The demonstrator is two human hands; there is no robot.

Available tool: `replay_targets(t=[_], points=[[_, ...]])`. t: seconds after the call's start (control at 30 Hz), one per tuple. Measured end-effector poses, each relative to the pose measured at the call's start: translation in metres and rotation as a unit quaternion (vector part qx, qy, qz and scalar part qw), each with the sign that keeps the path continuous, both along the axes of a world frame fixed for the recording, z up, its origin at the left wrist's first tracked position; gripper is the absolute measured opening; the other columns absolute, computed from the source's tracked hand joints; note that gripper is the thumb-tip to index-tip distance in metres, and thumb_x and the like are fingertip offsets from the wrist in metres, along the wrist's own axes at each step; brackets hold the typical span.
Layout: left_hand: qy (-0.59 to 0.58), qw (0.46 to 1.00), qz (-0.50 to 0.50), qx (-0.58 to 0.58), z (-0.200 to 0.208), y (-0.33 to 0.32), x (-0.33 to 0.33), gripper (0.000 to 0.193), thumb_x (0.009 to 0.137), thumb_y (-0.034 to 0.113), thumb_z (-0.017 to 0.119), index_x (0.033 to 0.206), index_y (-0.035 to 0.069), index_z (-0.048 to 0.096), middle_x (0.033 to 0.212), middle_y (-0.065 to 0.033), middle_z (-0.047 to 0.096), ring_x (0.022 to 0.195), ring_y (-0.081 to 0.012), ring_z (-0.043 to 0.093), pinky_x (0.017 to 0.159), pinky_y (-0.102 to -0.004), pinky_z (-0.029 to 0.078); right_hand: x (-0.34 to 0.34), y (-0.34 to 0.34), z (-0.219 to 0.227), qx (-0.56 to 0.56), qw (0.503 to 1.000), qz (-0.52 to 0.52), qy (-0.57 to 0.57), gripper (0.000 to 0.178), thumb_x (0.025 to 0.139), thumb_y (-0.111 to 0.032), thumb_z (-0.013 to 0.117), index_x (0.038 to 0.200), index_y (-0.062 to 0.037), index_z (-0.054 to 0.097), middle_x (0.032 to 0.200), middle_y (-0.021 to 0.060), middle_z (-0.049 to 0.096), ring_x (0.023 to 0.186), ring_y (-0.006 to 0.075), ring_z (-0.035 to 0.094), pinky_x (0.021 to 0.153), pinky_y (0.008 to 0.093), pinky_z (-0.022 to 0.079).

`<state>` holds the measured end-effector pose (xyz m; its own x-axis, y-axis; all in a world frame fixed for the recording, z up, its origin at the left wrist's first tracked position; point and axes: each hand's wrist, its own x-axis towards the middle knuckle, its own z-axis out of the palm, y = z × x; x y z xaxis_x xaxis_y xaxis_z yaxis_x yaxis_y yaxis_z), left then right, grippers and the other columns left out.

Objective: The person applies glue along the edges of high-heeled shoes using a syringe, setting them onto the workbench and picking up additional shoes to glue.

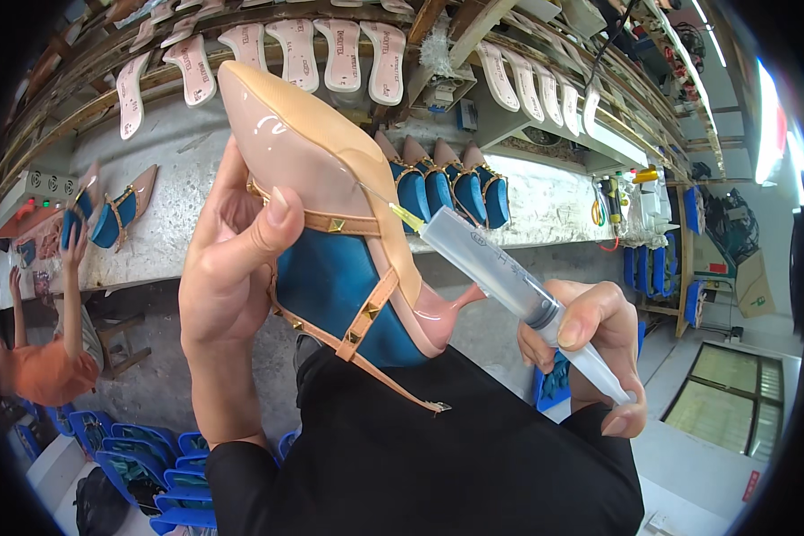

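A pointed pink high-heeled shoe (290,147) with a tan sole, a blue stuffing and studded straps is gripped in my left hand (241,250). It is tilted, toe up to the left and heel down to the right. The thumb presses on its side near the studded strap. My right hand (598,344) is closed around a clear plastic syringe (491,268), fingers on its barrel and plunger. The syringe's thin needle with its yellow-green hub (406,217) lies against the shoe's edge where sole and upper meet. Whether the tip enters the seam is too small to tell.
More such shoes (469,192) stand in a row on the bench (545,192) beyond. Pale insoles (339,54) hang along a wooden rack above. Blue bins (138,456) stand at the lower left. A person in an orange top (58,371) handles shoes at the far left.
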<state>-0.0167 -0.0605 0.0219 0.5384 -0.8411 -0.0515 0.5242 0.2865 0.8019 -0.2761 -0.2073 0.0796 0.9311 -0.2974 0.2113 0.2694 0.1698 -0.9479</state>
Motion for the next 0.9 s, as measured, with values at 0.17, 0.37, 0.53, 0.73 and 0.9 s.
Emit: replay_targets(t=[0.17, 0.37, 0.53, 0.73, 0.9], points=[[0.015, 0.999, 0.024, -0.014, -0.001, 0.001, -0.001, 0.075, 0.093, 0.02, 0.074, 0.153, -0.002, 0.034, 0.133, -0.0161, 0.062, 0.121, -0.0225, 0.061, 0.108, -0.0343, 0.043, -0.001, -0.002, 0.001, 0.003, 1.0, 0.018, 0.014, 0.077, 0.066, -0.042, 0.08, 0.121, 0.0046, 0.054, 0.092, 0.0149, 0.059, 0.073, 0.0171, 0.055, 0.062, 0.0295, 0.041], [0.019, 0.998, 0.064, -0.012, -0.002, 0.002, -0.002, 0.068, 0.096, 0.018, 0.072, 0.15, -0.001, 0.037, 0.13, -0.0146, 0.064, 0.117, -0.0194, 0.062, 0.105, -0.0328, 0.046, 0.003, 0.001, -0.002, 0.02, 0.999, 0.01, 0.041, 0.075, 0.061, -0.042, 0.083, 0.117, -0.0016, 0.054, 0.088, 0.0128, 0.056, 0.072, 0.0157, 0.054, 0.064, 0.0283, 0.042], [0.01, 0.996, 0.082, -0.021, 0.004, 0.002, -0.002, 0.066, 0.097, 0.015, 0.071, 0.151, -0.001, 0.036, 0.126, -0.015, 0.065, 0.113, -0.019, 0.065, 0.101, -0.0312, 0.048, 0.005, 0.01, 0.006, 0.032, 0.995, -0.037, 0.091, 0.073, 0.055, -0.043, 0.086, 0.111, -0.0084, 0.054, 0.084, 0.0111, 0.055, 0.07, 0.0148, 0.052, 0.064, 0.0269, 0.042], [-0.003, 0.994, 0.105, -0.026, 0.0, 0.001, 0.003, 0.066, 0.097, 0.016, 0.071, 0.15, -0.002, 0.037, 0.123, -0.0157, 0.067, 0.109, -0.0188, 0.066, 0.098, -0.0306, 0.05, 0.006, 0.01, 0.001, 0.012, 0.997, -0.03, 0.068, 0.075, 0.068, -0.044, 0.08, 0.12, 0.0035, 0.055, 0.091, 0.0123, 0.057, 0.076, 0.0151, 0.052, 0.067, 0.0297, 0.04], [-0.023, 0.994, 0.107, -0.023, 0.001, 0.002, 0.008, 0.066, 0.097, 0.016, 0.071, 0.15, -0.002, 0.036, 0.122, -0.0154, 0.067, 0.108, -0.0185, 0.066, 0.097, -0.0303, 0.05, 0.008, 0.007, 0.001, 0.016, 0.997, -0.008, 0.07, 0.076, 0.068, -0.043, 0.08, 0.122, 0.0032, 0.054, 0.09, 0.012, 0.057, 0.077, 0.0154, 0.052, 0.067, 0.0298, 0.039]])
